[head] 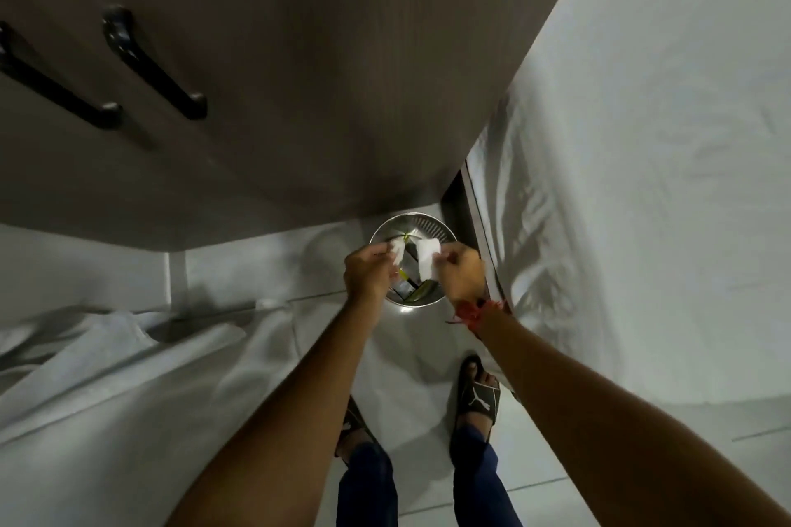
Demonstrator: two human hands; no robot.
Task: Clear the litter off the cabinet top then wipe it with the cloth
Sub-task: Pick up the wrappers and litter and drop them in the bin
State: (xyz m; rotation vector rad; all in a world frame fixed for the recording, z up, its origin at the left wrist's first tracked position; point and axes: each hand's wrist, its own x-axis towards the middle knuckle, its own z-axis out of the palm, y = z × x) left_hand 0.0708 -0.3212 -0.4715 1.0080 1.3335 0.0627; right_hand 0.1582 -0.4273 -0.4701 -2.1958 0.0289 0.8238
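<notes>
Steel bin on the floor, both hands above its mouth.
Left hand pinches crumpled tissue at 9 o'clock; right hand pinches flat tissue at 3 o'clock.

Both bare arms stretch forward and down, nearly straight, and draw together so the hands sit close side by side without touching. The left hand shows its back to the camera, fingers curled inward and pinched shut on something white at the fingertips. The right hand is turned the same way, knuckles up, thumb and fingers nipped together on a second white piece. A red thread is tied round the right wrist, its ends hanging loose. Below the arms, the person's two legs in dark blue trousers stand slightly apart, feet in black slides, the right foot a little further forward.
</notes>
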